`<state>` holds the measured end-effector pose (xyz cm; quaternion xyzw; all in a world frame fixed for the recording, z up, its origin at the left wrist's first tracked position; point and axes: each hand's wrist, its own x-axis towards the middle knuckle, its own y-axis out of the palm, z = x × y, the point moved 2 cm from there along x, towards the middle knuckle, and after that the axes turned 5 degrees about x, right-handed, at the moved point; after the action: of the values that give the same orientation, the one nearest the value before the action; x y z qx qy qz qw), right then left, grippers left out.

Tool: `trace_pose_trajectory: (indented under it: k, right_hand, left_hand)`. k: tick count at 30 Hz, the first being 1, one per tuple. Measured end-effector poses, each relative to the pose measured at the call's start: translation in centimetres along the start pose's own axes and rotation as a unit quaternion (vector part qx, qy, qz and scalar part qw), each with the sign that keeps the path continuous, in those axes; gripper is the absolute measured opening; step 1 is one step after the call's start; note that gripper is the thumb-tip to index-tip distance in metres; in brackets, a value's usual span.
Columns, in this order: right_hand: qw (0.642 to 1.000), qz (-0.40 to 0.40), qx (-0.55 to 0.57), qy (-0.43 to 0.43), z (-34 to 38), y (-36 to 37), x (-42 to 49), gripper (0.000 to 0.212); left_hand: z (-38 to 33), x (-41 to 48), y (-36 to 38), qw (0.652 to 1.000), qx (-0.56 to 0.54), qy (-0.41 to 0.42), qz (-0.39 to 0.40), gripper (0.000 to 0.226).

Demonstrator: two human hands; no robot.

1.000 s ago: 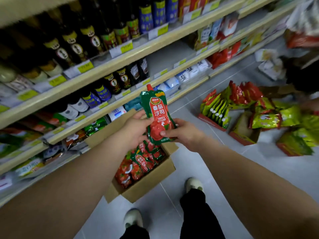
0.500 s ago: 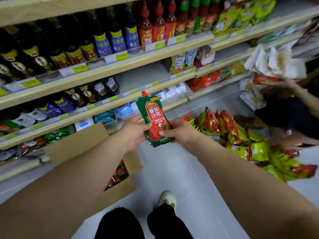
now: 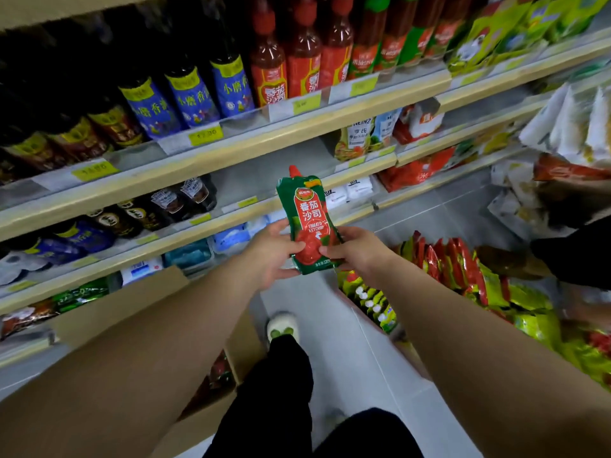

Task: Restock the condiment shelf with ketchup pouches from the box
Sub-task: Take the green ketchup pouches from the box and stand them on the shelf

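Observation:
A green and red ketchup pouch (image 3: 307,219) with a red cap stands upright in front of me, held by both hands at its lower end. My left hand (image 3: 269,256) grips its left edge, thumb across the front. My right hand (image 3: 355,251) pinches its right edge. The cardboard box (image 3: 115,309) sits on the floor at lower left, mostly hidden behind my left arm; a few red pouches (image 3: 218,371) show inside it. The condiment shelf (image 3: 264,143) runs across in front, with an open gap behind the pouch.
Dark sauce bottles (image 3: 188,94) and red bottles (image 3: 301,61) fill the upper shelf. Heinz packs (image 3: 355,137) stand on the middle shelf. Trays of red and green snack packs (image 3: 463,285) lie on the floor at right, where another person's dark sleeve (image 3: 575,252) reaches in.
Both hands have lifted the pouch away from the box toward the shelves. My view has swung up and right, so the box has dropped to the lower left.

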<state>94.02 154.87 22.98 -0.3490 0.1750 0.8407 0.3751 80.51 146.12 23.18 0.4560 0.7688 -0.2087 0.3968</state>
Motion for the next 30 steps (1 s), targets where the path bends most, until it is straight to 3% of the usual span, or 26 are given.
trace_pose_trajectory:
  k: [5,10,14,19,30]
  right_hand:
    - [1.000,-0.001,0.014,-0.005,-1.1,-1.4,7.1,0.060]
    - [0.997,0.005,0.016,-0.080,-4.6,-3.6,14.1,0.058]
    - [0.983,-0.002,0.009,-0.185,-6.6,-4.8,18.9,0.053]
    - [0.951,-0.019,-0.001,-0.307,-6.8,-5.3,22.3,0.044]
    - [0.905,-0.063,-0.011,-0.420,0.7,-3.3,26.2,0.064]
  left_hand:
    - [0.3,6.3,0.1,0.999,-0.008,0.032,-0.006,0.070]
    - [3.3,13.8,1.5,0.991,0.001,0.126,-0.039,0.075]
    - [5.0,19.0,2.3,0.962,0.034,0.249,-0.104,0.071]
    - [5.1,22.9,2.9,0.915,0.042,0.382,-0.121,0.064]
    - [-2.9,26.5,0.2,0.857,0.036,0.485,-0.172,0.067]
